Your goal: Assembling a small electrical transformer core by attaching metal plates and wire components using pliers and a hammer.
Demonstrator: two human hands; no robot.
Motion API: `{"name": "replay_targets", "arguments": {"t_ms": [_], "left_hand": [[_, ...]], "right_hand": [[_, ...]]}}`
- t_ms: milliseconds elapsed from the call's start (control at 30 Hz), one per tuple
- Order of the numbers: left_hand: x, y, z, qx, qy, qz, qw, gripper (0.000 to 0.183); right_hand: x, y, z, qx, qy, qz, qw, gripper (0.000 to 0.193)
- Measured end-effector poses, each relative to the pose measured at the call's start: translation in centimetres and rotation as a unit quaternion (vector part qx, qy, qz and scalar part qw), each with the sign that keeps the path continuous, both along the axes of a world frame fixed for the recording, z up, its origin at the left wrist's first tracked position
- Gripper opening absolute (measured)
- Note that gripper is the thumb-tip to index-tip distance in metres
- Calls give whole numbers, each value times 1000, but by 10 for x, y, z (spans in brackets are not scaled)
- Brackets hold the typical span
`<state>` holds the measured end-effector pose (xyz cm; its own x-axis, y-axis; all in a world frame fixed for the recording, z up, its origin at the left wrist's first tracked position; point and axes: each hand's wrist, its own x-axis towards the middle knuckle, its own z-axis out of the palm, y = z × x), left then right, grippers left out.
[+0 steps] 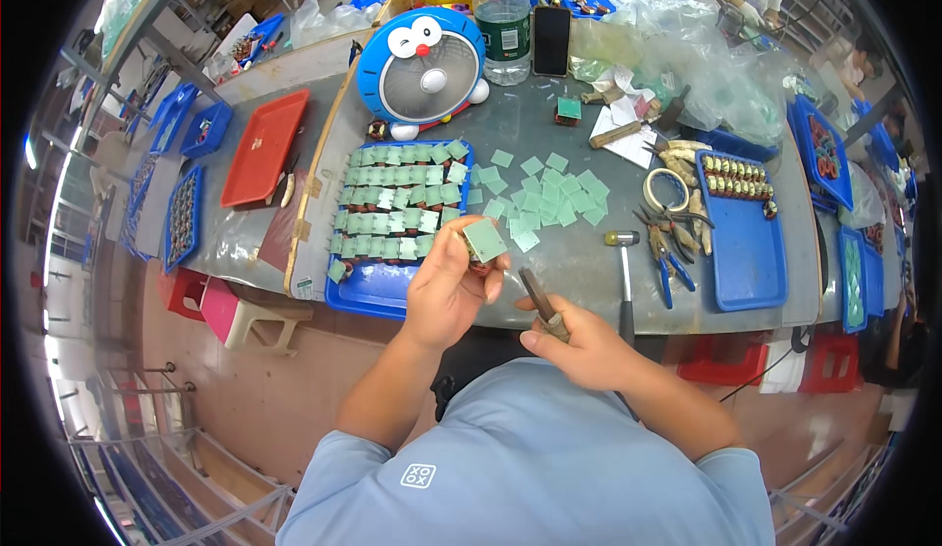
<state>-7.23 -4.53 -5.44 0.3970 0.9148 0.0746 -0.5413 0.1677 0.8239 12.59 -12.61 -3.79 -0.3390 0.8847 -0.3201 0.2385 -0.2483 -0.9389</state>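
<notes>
My left hand (437, 296) pinches a small coil part topped with a green square plate (485, 239), raised over the bench's front edge. In my right hand (589, 345) is a dark flat-bladed tool (536, 294) with a wrapped handle, its blade pointing up toward the part but apart from it. Below and left of the held part lies a blue tray (378, 291) with rows of similar green-topped parts (397, 196). Loose green square plates (559, 193) are scattered over the grey bench (589, 271) beside that tray.
A hammer (625, 266), pliers (669, 266) and a tape roll (666, 191) lie to the right. Beyond them is another blue tray (748, 261) with coil parts. At the back stand a blue fan (432, 80), a bottle (502, 26) and a phone (551, 41). Other people work across the bench.
</notes>
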Motion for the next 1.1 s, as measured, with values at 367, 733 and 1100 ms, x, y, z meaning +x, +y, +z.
{"name": "replay_targets", "arguments": {"t_ms": [367, 733, 1100], "left_hand": [[-3, 0, -8, 45, -111, -59, 991, 39], [5, -14, 3, 495, 288, 63, 818, 40], [9, -20, 36, 53, 234, -149, 959, 27]], "right_hand": [[1, -4, -8, -26, 110, -89, 990, 44], [-11, 5, 9, -6, 295, -142, 945, 46], [3, 23, 1, 512, -14, -115, 851, 54]]}}
